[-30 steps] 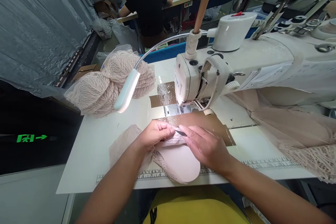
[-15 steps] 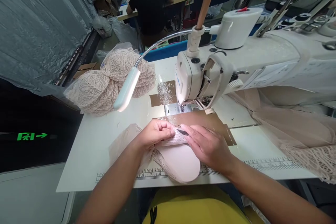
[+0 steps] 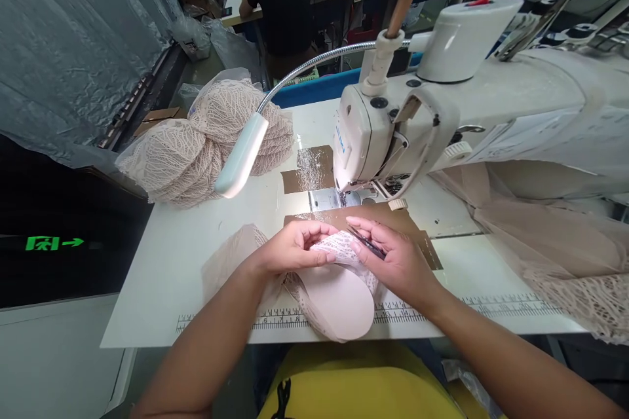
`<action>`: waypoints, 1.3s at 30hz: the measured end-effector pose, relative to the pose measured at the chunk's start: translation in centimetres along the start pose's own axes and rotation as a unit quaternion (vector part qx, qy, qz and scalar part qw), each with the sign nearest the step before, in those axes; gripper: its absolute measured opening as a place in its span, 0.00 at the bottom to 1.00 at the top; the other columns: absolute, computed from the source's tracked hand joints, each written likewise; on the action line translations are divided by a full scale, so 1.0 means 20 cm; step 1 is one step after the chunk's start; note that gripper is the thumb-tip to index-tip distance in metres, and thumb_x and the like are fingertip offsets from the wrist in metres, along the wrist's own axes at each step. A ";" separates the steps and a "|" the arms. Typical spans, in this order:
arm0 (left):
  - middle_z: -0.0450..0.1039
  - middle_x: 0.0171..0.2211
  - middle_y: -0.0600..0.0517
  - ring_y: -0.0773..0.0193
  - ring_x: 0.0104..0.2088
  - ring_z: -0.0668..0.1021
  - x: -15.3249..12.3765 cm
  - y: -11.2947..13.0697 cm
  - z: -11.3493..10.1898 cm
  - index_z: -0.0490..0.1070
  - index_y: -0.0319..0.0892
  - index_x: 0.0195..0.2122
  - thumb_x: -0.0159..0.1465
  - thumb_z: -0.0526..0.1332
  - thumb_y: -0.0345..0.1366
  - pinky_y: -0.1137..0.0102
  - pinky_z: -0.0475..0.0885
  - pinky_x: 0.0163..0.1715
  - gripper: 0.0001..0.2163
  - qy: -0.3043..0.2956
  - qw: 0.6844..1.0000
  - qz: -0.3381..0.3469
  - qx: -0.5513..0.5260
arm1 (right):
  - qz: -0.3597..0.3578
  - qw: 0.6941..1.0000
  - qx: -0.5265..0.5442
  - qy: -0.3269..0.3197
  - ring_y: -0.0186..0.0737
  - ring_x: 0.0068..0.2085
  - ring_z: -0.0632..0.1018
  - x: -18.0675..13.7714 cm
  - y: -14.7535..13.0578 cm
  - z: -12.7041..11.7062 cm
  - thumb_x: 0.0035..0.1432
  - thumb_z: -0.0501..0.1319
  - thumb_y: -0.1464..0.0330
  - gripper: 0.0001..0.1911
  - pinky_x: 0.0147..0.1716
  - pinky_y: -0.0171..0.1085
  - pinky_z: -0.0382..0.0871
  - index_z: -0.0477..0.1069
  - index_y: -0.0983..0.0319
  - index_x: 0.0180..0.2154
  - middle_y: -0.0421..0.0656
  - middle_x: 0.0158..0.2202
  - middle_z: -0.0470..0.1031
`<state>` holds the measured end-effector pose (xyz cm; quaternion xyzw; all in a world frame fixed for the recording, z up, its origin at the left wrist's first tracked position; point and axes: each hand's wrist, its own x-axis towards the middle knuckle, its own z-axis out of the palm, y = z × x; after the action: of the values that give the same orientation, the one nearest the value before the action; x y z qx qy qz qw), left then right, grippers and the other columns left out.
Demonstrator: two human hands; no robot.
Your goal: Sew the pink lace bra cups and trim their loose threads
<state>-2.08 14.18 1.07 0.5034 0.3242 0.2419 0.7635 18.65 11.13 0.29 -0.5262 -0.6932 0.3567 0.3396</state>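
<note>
Head view: the small dark tool (image 3: 367, 243), earlier pointed into the lace (image 3: 339, 247), is now tucked back in the right hand (image 3: 393, 255), so work with its tip seems paused. The lace is pinched by the left hand (image 3: 297, 245) above a pale oval piece (image 3: 339, 301) at the tabletop's (image 3: 162, 262) front. "UKI" can be read on the sewing machine (image 3: 363, 131); 6, 7, 8 on the ruler (image 3: 491, 304).

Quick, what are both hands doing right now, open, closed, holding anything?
Left hand: closed, holding the lace fabric between thumb and fingers.
Right hand: closed, holding a slim dark tool.
</note>
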 end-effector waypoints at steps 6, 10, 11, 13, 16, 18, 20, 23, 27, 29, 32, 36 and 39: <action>0.72 0.33 0.48 0.68 0.31 0.72 -0.01 -0.01 -0.04 0.73 0.34 0.42 0.55 0.67 0.36 0.75 0.65 0.30 0.15 0.008 0.998 -0.011 0.056 | 0.003 1.000 -0.024 0.011 0.41 0.44 0.78 -0.01 -0.01 -0.01 0.57 0.56 0.65 0.19 0.45 0.39 0.74 0.70 0.63 0.50 0.45 0.45 0.77; 0.72 0.34 0.46 0.66 0.33 0.72 -0.01 -0.01 -0.04 0.73 0.33 0.41 0.56 0.66 0.37 0.73 0.65 0.33 0.14 0.013 0.998 -0.013 0.063 | -0.015 0.998 -0.050 0.018 0.41 0.43 0.78 -0.01 0.00 -0.01 0.57 0.56 0.66 0.18 0.45 0.38 0.74 0.70 0.62 0.50 0.44 0.44 0.78; 0.73 0.34 0.46 0.66 0.33 0.72 -0.01 -0.01 -0.04 0.74 0.33 0.40 0.56 0.66 0.37 0.73 0.65 0.33 0.14 0.016 0.998 -0.013 0.060 | -0.020 0.998 -0.056 0.019 0.40 0.43 0.78 -0.01 0.00 -0.01 0.57 0.56 0.67 0.18 0.45 0.37 0.74 0.70 0.62 0.50 0.44 0.44 0.78; 0.73 0.32 0.47 0.67 0.31 0.72 0.00 -0.01 -0.03 0.74 0.33 0.38 0.56 0.66 0.37 0.73 0.65 0.32 0.13 0.026 0.998 -0.016 0.049 | -0.034 0.997 -0.069 0.022 0.40 0.44 0.78 -0.01 0.00 0.00 0.57 0.56 0.68 0.18 0.46 0.37 0.73 0.70 0.63 0.49 0.44 0.44 0.78; 0.73 0.29 0.48 0.69 0.28 0.71 0.01 -0.01 0.00 0.75 0.33 0.35 0.56 0.66 0.39 0.74 0.64 0.30 0.13 0.052 0.998 -0.024 0.034 | -0.070 0.993 -0.089 0.022 0.39 0.44 0.78 -0.01 0.01 0.00 0.57 0.56 0.70 0.17 0.47 0.36 0.72 0.70 0.64 0.49 0.44 0.45 0.78; 0.72 0.27 0.49 0.69 0.27 0.71 0.02 -0.01 0.01 0.75 0.33 0.33 0.56 0.66 0.41 0.74 0.63 0.28 0.13 0.068 0.997 -0.026 0.026 | -0.091 0.991 -0.099 0.024 0.39 0.44 0.78 -0.01 0.01 0.00 0.57 0.56 0.71 0.17 0.46 0.36 0.72 0.70 0.64 0.49 0.44 0.44 0.78; 0.72 0.26 0.50 0.70 0.26 0.70 0.02 -0.01 0.02 0.76 0.34 0.31 0.55 0.67 0.41 0.74 0.63 0.28 0.13 0.080 0.996 -0.023 0.018 | -0.107 0.988 -0.109 0.035 0.39 0.44 0.77 -0.01 0.02 0.00 0.58 0.57 0.69 0.17 0.45 0.35 0.72 0.70 0.63 0.49 0.45 0.44 0.77; 0.72 0.25 0.51 0.70 0.25 0.70 0.01 -0.01 0.02 0.75 0.34 0.31 0.55 0.67 0.41 0.75 0.63 0.27 0.13 0.095 0.995 -0.017 0.013 | -0.158 0.976 -0.136 0.068 0.39 0.42 0.78 -0.01 0.02 -0.01 0.59 0.58 0.66 0.16 0.40 0.35 0.73 0.70 0.62 0.49 0.46 0.43 0.76; 0.70 0.24 0.52 0.71 0.25 0.68 0.01 -0.01 0.01 0.75 0.34 0.30 0.56 0.66 0.41 0.75 0.62 0.26 0.13 0.101 0.995 -0.014 0.019 | -0.247 0.946 -0.192 0.082 0.38 0.33 0.78 -0.02 0.03 -0.01 0.59 0.59 0.69 0.15 0.33 0.35 0.72 0.71 0.62 0.48 0.45 0.34 0.78; 0.71 0.24 0.52 0.71 0.25 0.69 0.01 -0.01 0.01 0.75 0.34 0.31 0.56 0.66 0.41 0.75 0.62 0.27 0.13 0.103 0.994 -0.019 0.018 | -0.255 0.940 -0.210 0.081 0.38 0.31 0.77 -0.02 0.03 -0.01 0.59 0.59 0.69 0.14 0.30 0.34 0.71 0.72 0.63 0.48 0.44 0.32 0.78; 0.72 0.24 0.52 0.70 0.25 0.70 0.00 -0.01 0.01 0.76 0.35 0.31 0.56 0.66 0.42 0.74 0.63 0.28 0.13 0.105 0.994 -0.023 0.015 | -0.250 0.939 -0.220 0.085 0.37 0.30 0.77 -0.01 0.03 0.00 0.59 0.58 0.69 0.14 0.30 0.34 0.71 0.72 0.64 0.47 0.45 0.32 0.78; 0.73 0.25 0.51 0.70 0.25 0.71 0.00 -0.01 0.01 0.77 0.35 0.31 0.56 0.66 0.42 0.74 0.64 0.28 0.12 0.102 0.994 -0.020 0.015 | -0.253 0.936 -0.228 0.089 0.39 0.32 0.77 -0.01 0.04 0.00 0.59 0.59 0.70 0.14 0.33 0.35 0.72 0.72 0.66 0.47 0.46 0.32 0.78; 0.74 0.25 0.51 0.70 0.26 0.71 0.00 -0.01 0.01 0.77 0.35 0.32 0.56 0.66 0.40 0.75 0.65 0.29 0.11 0.100 0.995 -0.017 0.015 | -0.256 0.935 -0.230 0.089 0.39 0.32 0.77 -0.01 0.04 0.00 0.59 0.59 0.70 0.14 0.33 0.35 0.72 0.72 0.67 0.47 0.46 0.33 0.79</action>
<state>-1.87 14.03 1.00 0.4826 0.4111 0.2735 0.7234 19.06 10.98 -0.45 -0.4244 -0.8344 0.0397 0.3493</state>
